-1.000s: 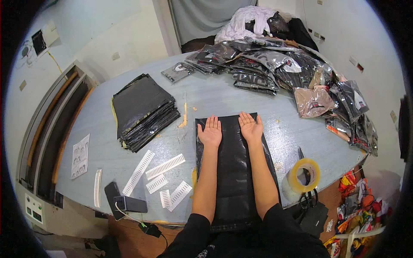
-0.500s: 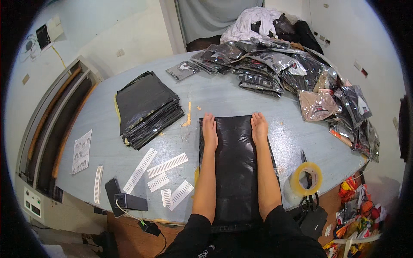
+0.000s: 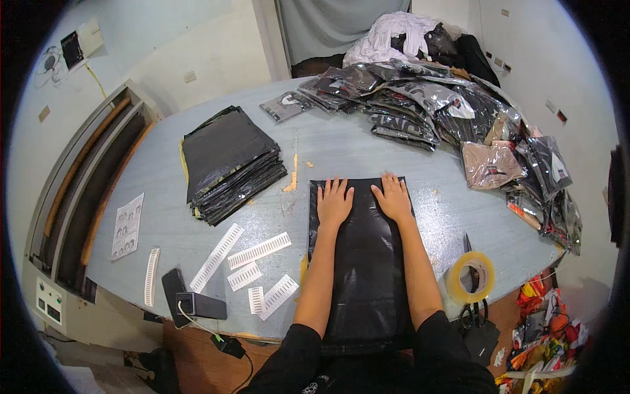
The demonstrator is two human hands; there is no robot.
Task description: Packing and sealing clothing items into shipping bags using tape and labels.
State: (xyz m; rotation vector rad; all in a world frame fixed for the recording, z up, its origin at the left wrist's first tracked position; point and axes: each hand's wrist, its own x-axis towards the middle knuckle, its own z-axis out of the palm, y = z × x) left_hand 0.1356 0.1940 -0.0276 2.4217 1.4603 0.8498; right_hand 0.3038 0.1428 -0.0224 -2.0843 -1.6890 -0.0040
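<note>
A long, shiny black plastic mailing bag [image 3: 367, 276] lies on the table in front of me, reaching to the near edge. My left hand [image 3: 335, 201] rests palm down on its far left part, fingers spread. Opposite it, my right hand [image 3: 394, 197] lies flat on the far right part, fingers also apart and pointing away from me. Neither hand grips anything. Left of the bag stands a thick stack of black plastic bags [image 3: 233, 161]. Several white label strips [image 3: 259, 251] are scattered between that stack and the near edge.
Packed garments in clear bags [image 3: 420, 108] are heaped along the far right. A tape roll [image 3: 470, 277] and black scissors [image 3: 474, 314] lie at right. A phone [image 3: 173, 289] and a dark power bank [image 3: 203, 306] with a cable sit near left, below a printed sheet [image 3: 127, 226].
Both hands have turned from edge-on along the bag's sides to palms flat on its top, moving inward. The whole view has shifted slightly.
</note>
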